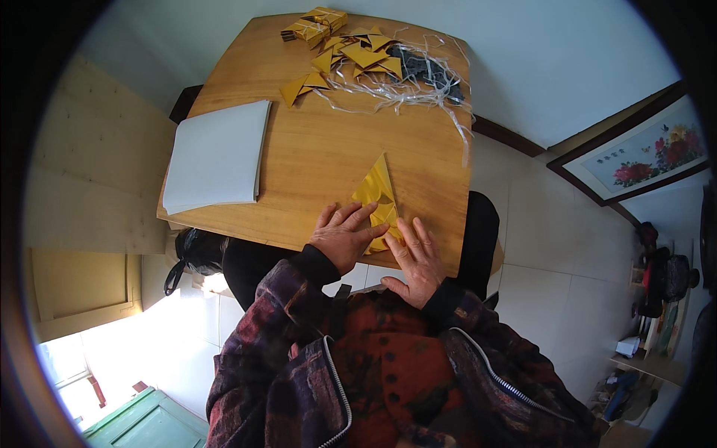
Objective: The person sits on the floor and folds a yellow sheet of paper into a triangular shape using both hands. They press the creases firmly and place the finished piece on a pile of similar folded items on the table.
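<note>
A sheet of shiny gold paper [377,183], folded to a long point, lies near the front edge of the wooden table [314,149]. Its tip points away from me. My left hand [345,235] rests over its left side, fingers stretched across the gold surface. On the other side, my right hand [416,257] has its fingers spread, with the fingertips at the paper's right edge. Both hands are open, and neither grips the paper. Parts of the paper's lower end are hidden under the fingers.
A stack of white paper [216,157] lies at the table's left. Toward the back are folded gold paper pieces [366,54], a tied gold bundle [317,26], tangled clear plastic strips [407,93] and a dark grey bundle [427,69]. A black chair [482,228] stands at the right.
</note>
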A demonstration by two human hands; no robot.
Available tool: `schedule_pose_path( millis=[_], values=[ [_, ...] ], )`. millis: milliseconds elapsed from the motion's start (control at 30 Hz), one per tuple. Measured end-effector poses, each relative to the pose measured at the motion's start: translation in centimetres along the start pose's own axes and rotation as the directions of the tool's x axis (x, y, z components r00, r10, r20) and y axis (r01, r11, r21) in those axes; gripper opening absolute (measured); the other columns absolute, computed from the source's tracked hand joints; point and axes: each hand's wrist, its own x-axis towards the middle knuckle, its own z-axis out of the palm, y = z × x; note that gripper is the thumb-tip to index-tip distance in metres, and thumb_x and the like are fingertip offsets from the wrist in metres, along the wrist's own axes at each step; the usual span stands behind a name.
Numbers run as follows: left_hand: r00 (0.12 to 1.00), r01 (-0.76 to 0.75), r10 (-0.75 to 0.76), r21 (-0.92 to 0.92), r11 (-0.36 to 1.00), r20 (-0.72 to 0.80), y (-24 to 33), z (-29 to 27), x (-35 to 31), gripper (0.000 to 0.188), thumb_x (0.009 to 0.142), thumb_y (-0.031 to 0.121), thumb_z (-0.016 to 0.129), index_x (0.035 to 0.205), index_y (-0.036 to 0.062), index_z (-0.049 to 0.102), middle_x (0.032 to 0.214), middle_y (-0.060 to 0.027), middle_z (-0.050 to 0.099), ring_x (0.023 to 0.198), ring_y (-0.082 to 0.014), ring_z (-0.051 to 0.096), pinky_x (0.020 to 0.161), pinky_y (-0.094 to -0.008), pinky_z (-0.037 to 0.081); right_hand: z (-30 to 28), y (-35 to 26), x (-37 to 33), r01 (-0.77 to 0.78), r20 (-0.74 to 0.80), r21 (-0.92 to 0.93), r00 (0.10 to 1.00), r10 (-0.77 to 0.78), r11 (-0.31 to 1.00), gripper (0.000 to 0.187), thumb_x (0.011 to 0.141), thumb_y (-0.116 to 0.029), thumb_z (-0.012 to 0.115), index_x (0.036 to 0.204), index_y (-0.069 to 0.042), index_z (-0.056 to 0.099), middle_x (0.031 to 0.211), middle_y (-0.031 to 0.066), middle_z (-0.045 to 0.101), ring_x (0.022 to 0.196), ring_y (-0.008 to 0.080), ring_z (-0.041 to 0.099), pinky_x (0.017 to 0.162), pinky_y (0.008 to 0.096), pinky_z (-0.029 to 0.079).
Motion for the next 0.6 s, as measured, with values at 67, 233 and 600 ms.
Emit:
schedule_pose_path(
  millis=[67, 233, 600],
  values=[
    [1.000, 0.007, -0.007, -0.013, 1.000, 0.014, 0.0, 0.0, 0.0, 0.040, 0.094, 0.021, 0.055, 0.133, 0.0300, 0.057, 0.153, -0.0038, 0.037, 0.140, -0.0275, 0.033, 0.114, -0.0523, 0.021, 0.3, 0.3, 0.0, 0.003, -0.018, -0.059, 1.000, -0.004, 0.998, 0.094, 0.076, -0.048, 0.074, 0.149, -0.005, 0.032, 0.159, 0.0126, 0.023, 0.147, 0.0351, 0.016, 0.115, 0.0567, 0.018],
    [1.000, 0.014, -0.013, -0.033, 0.999, 0.021, 0.2, -0.2, -0.1, 0.040, 0.094, 0.022, 0.055, 0.133, 0.0298, 0.057, 0.153, -0.0037, 0.037, 0.140, -0.0273, 0.033, 0.114, -0.0523, 0.021, 0.9, 0.4, 0.6, -0.001, -0.026, -0.076, 1.000, -0.001, 0.997, 0.097, 0.074, -0.049, 0.075, 0.148, -0.004, 0.033, 0.158, 0.0127, 0.024, 0.147, 0.0343, 0.016, 0.115, 0.0570, 0.019],
    [1.000, 0.015, -0.014, -0.063, 0.998, 0.027, 0.1, -0.2, -0.2, 0.043, 0.092, 0.021, 0.058, 0.134, 0.0307, 0.056, 0.153, -0.0031, 0.037, 0.140, -0.0267, 0.033, 0.115, -0.0536, 0.020, 0.5, 0.8, 2.1, 0.010, -0.058, -0.047, 0.998, -0.013, 0.999, 0.095, 0.076, -0.055, 0.071, 0.146, -0.001, 0.036, 0.155, 0.0140, 0.032, 0.146, 0.0344, 0.021, 0.115, 0.0543, 0.019]
  ],
)
